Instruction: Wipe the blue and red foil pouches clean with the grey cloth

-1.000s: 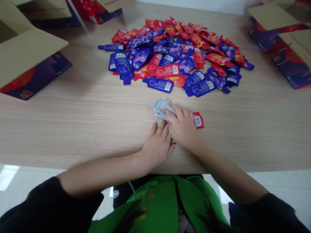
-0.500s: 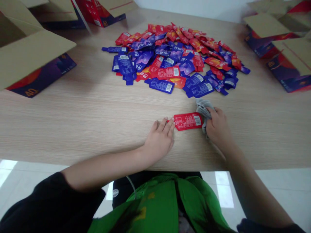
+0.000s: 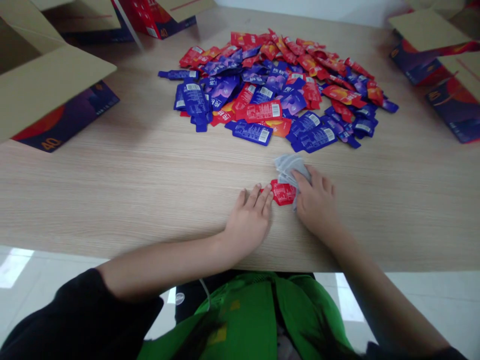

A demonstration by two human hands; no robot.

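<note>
A red pouch (image 3: 284, 193) with printed text lies flat on the table, its narrow end pointing left. My left hand (image 3: 249, 217) lies flat with fingers stretched out, and the fingertips press on that narrow end. Bunched in my right hand (image 3: 317, 202) is a grey cloth (image 3: 289, 169), which rests on the pouch and covers its right part, barcode included. Beyond both hands spreads a heap of red and blue pouches (image 3: 262, 107).
An open carton (image 3: 63, 117) stands at the left, with another carton (image 3: 159, 20) behind it. More open cartons (image 3: 455, 107) are at the right. The wooden table's near edge (image 3: 150, 255) runs just before my body.
My right hand has slid the cloth leftward along the red pouch, from its right end onto its middle. My left hand stays on the narrow end. The view has shifted slightly.
</note>
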